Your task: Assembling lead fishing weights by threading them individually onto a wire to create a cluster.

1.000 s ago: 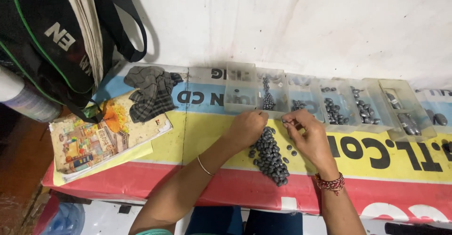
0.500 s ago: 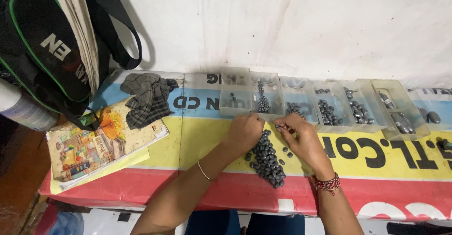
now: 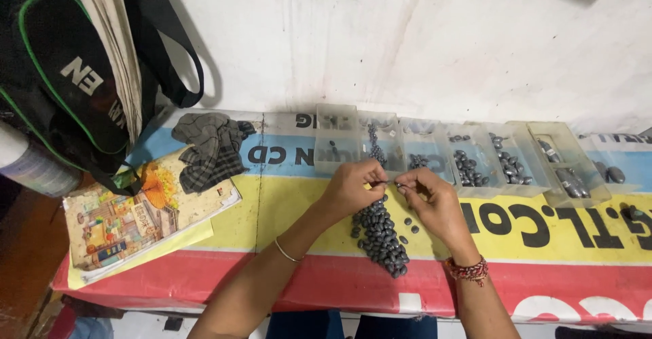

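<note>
Two bare hands meet at mid-bench: left hand (image 3: 353, 186) and right hand (image 3: 426, 200), fingers of each pinched shut on what looks like one small dark piece between them; the piece itself is too small to make out. One loose heap of dark oval weights (image 3: 380, 234) lies on the bench just near of the hands, a few strays to its right. One row of clear plastic bins (image 3: 468, 152) stands along the far edge, each holding some weights, apparently by size. The step in hand appears to be sorting; the next move would call for matching the piece to its bin. Bench (image 3: 272, 203) covered with a printed banner, red, yellow and blue. Left end: grey checked cloth (image 3: 207, 149), illustrated book (image 3: 129, 220), hanging black bag (image 3: 61, 87). Behind: stained white wall (image 3: 407, 40).
</note>
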